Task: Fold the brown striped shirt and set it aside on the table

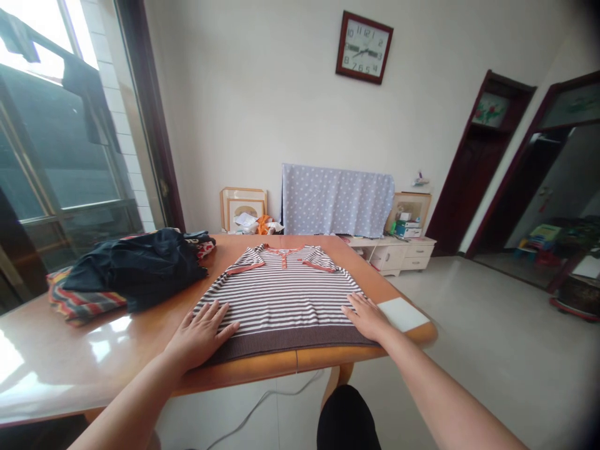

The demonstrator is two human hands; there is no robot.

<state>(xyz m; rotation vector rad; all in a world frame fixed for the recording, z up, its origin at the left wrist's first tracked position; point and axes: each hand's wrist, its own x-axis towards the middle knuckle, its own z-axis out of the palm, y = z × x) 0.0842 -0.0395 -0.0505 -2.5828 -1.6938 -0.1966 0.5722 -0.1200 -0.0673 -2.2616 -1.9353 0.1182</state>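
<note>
head view: left hand (200, 337) and right hand (368, 317) lie spread on the striped shirt (285, 294) near its hem (probably to flatten it); dark garment (140, 265) left of the shirt.

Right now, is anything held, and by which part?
Nothing appears gripped: the left hand and right hand lie open on the lower sides of the brown-and-white striped short-sleeved shirt.

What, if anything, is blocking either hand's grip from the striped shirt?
Nothing visible. The left-hand grip and right-hand grip are both spread open, already resting on the striped shirt. The clothes pile lies off to the left, and the white sheet lies beyond its right edge.
</note>
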